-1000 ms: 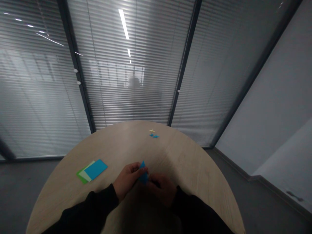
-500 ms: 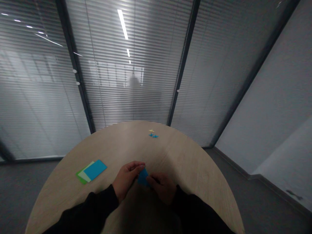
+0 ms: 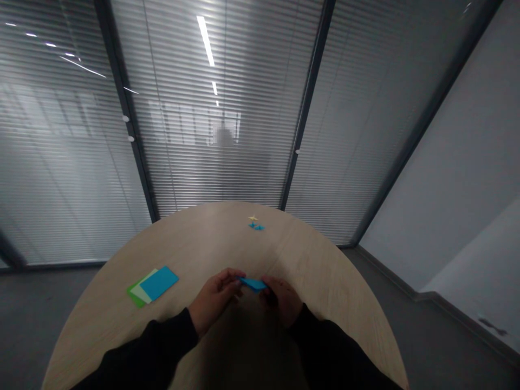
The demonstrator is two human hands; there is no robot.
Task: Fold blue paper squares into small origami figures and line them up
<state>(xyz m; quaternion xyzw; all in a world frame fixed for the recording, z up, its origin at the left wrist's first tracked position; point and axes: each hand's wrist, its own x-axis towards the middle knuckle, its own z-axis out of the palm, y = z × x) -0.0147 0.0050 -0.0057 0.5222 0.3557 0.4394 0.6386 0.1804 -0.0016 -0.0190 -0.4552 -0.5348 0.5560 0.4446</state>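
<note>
A small piece of blue folded paper (image 3: 254, 284) is held between my two hands, just above the table. My left hand (image 3: 215, 297) pinches its left end with thumb and fingers. At the right end, the fingers of my right hand (image 3: 283, 299) are closed on the paper. It is seen nearly edge-on, so its folds are hard to make out. To the left lies a small stack of paper sheets (image 3: 159, 283), blue on top, with pale green and bright green ones poking out beneath.
Near the far edge of the round wooden table (image 3: 195, 238) lie two small blue folded paper pieces (image 3: 255, 226) and a yellow one (image 3: 253, 218). Behind the table stands a glass partition with blinds (image 3: 219, 173). A grey wall (image 3: 455, 189) rises at the right.
The blue paper has tilted from showing a broad face to a thin, nearly edge-on shape. My right hand has moved slightly right and up, and the paper has shifted with it.
</note>
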